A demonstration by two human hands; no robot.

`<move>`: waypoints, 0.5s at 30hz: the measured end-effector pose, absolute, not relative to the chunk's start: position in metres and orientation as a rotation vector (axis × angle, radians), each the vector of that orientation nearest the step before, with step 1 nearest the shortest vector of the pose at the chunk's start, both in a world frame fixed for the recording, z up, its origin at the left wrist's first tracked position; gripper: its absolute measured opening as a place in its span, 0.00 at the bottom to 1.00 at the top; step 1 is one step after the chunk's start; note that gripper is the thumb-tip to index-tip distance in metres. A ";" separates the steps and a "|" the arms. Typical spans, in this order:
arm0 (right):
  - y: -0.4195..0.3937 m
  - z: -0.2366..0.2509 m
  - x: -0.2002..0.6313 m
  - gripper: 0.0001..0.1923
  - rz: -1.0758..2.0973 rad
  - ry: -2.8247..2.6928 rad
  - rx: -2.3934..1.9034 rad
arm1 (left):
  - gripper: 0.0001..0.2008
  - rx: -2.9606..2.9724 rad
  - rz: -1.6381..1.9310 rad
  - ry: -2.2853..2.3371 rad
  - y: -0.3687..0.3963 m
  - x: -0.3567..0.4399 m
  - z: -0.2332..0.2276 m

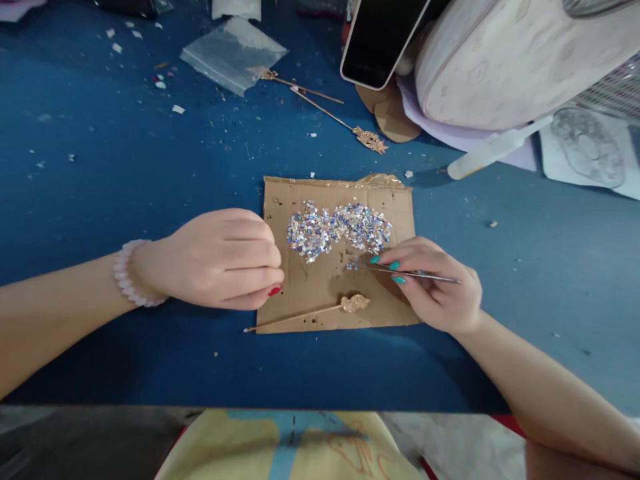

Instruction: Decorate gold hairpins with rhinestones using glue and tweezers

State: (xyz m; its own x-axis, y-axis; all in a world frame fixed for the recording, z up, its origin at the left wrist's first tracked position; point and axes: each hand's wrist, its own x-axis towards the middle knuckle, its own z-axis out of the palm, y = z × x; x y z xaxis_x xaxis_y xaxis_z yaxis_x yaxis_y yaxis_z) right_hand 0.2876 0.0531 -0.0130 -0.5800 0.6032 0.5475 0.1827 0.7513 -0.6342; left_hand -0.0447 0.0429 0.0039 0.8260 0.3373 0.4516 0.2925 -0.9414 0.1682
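My right hand [435,287] pinches a pair of metal tweezers [425,274], tips pointing left at a few small rhinestones [352,264]. These lie just below a spread pile of shiny blue, white and pinkish rhinestones [313,233] on a cardboard sheet [300,287]. My left hand [225,260] is closed in a fist by the sheet's left edge; its palm side is hidden, so I cannot see whether anything is inside. Between the hands, a gold hairpin-like stick [300,315] with a decorated head lies along the lower part of the cardboard, its thin end past the left edge.
Beyond the cardboard lie two similar gold sticks [369,140], a clear zip bag [235,53], a phone [383,40] and brown round pieces [397,120]. A white bottle with a thin nozzle [485,157] and a large pale bag [480,67] are at right. White scraps dot the blue table [125,167].
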 end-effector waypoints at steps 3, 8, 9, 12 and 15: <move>0.053 -0.013 0.288 0.15 0.665 -2.155 -0.585 | 0.07 2.913 0.856 0.629 0.044 -0.048 0.001; 0.053 -0.012 0.288 0.15 0.653 -2.157 -0.578 | 0.06 2.965 0.910 1.296 0.051 -0.053 -0.003; 0.053 -0.012 0.288 0.15 0.649 -2.159 -0.574 | 0.08 2.955 0.833 1.434 0.054 -0.054 -0.002; 0.053 -0.012 0.288 0.15 0.640 -2.170 -0.575 | 0.11 2.819 0.538 1.776 0.061 -0.056 -0.001; 0.053 -0.012 0.288 0.15 0.637 -2.175 -0.581 | 0.11 2.670 0.407 1.898 0.063 -0.056 0.000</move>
